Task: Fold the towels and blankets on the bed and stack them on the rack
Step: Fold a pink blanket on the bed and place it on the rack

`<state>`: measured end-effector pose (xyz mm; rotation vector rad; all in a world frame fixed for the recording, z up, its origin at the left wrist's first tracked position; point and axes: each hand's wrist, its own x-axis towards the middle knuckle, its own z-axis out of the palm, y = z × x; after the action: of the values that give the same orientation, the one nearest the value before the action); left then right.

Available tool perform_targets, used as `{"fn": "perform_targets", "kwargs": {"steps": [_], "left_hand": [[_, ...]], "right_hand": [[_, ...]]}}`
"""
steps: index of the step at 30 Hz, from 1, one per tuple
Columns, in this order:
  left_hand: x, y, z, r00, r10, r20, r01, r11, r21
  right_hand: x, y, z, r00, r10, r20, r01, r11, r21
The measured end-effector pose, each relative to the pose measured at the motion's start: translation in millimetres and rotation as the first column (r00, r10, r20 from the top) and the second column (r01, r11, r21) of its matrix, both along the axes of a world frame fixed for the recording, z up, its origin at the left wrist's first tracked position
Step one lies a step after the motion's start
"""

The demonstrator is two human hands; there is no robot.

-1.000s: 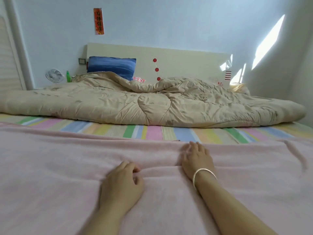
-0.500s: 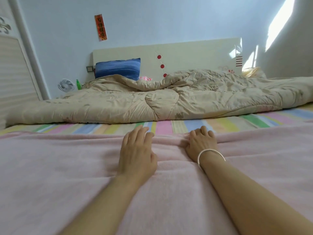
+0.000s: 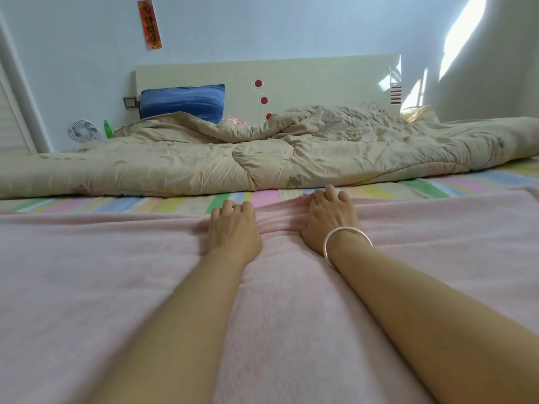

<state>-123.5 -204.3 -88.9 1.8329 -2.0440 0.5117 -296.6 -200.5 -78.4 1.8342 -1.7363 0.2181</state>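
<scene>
The pink blanket (image 3: pixel 116 287) runs off the picture on three sides and covers the near part of the bed. The left hand (image 3: pixel 233 230) and the right hand (image 3: pixel 329 220), which wears one silver bracelet (image 3: pixel 347 243), both curl their fingers over its bunched far edge and grip it, fingertips partly tucked out of sight in the folds. Beyond a band of striped sheet (image 3: pixel 175 203) lies one crumpled beige quilt (image 3: pixel 291 153), cut off at both ends and half hiding one blue pillow (image 3: pixel 183 102) against the headboard (image 3: pixel 320 80), with one small fan (image 3: pixel 84 131) and one green bottle (image 3: pixel 108 129) at the left, the bottle's contents too small to make out.
</scene>
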Motion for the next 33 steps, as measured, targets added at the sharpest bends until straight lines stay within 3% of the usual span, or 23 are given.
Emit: {"fn": "perform_targets", "kwargs": {"steps": [3,6,10,14,18,22,24,30,33], "left_hand": [[-2,-1,-1,0.996,-0.029,0.087,0.035,0.997,-0.069],[-3,-4,-4,0.99,-0.003,0.139,0.015,0.996,-0.084],[7,-21,-4,0.994,0.073,-0.079,-0.074,0.997,-0.007],[16,-43,2,0.94,0.194,-0.28,-0.133,0.966,0.224],[34,-65,18,0.946,0.213,-0.247,-0.117,0.929,0.352],[53,-75,34,0.976,0.216,0.0,-0.216,0.976,0.035],[52,-80,39,0.976,0.215,0.041,-0.211,0.974,-0.085],[56,-102,-4,0.956,0.263,-0.132,-0.273,0.96,-0.06],[56,-97,-4,0.935,0.149,-0.323,-0.149,0.989,0.024]], "right_hand": [[-3,-4,1,0.998,0.018,0.063,-0.02,0.999,0.032],[-4,-16,2,0.957,0.05,0.286,-0.079,0.993,0.09],[5,-46,15,0.884,0.038,0.466,-0.075,0.995,0.062],[12,-68,-6,0.892,-0.053,0.449,-0.027,0.985,0.17],[13,-76,-23,0.928,-0.118,0.353,0.015,0.959,0.282],[14,-74,-23,0.944,-0.124,0.305,0.035,0.959,0.282],[18,-71,-22,0.94,-0.127,0.318,0.028,0.954,0.299],[19,-76,-22,0.927,-0.096,0.361,-0.016,0.956,0.294],[10,-82,-22,0.93,-0.141,0.34,0.019,0.941,0.338]]}}
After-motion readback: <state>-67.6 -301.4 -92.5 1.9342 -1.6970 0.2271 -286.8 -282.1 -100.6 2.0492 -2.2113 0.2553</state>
